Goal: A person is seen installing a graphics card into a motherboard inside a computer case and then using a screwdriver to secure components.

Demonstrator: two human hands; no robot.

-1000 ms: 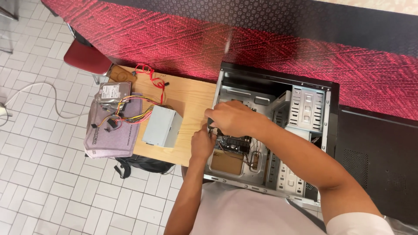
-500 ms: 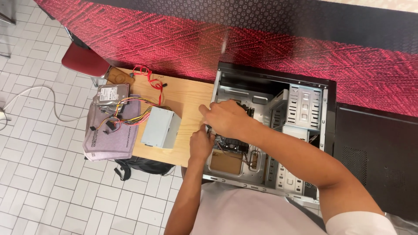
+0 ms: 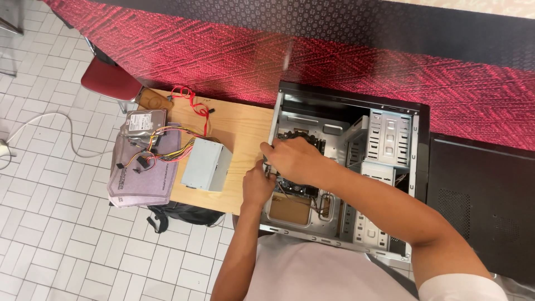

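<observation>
An open grey metal computer case [image 3: 390,139] lies on its side on a wooden table [image 3: 245,128]. Its motherboard [image 3: 295,192] and drive cages show inside. My right hand [image 3: 292,159] reaches across the case, with its fingers curled at the left wall. My left hand [image 3: 257,187] sits just below it, closed against the same wall's edge. Something small and dark lies between the two hands, and I cannot make out what it is.
A grey power supply [image 3: 206,164] with coloured cables, a hard drive [image 3: 144,121] and a purple-grey mat [image 3: 139,178] lie on the table's left side. A red cable [image 3: 195,103] lies at the back. A black bag [image 3: 184,214] and a red chair [image 3: 108,81] stand on the white tiled floor.
Both hands stay at the case's left wall. My right hand has shifted slightly. Nothing else has moved.
</observation>
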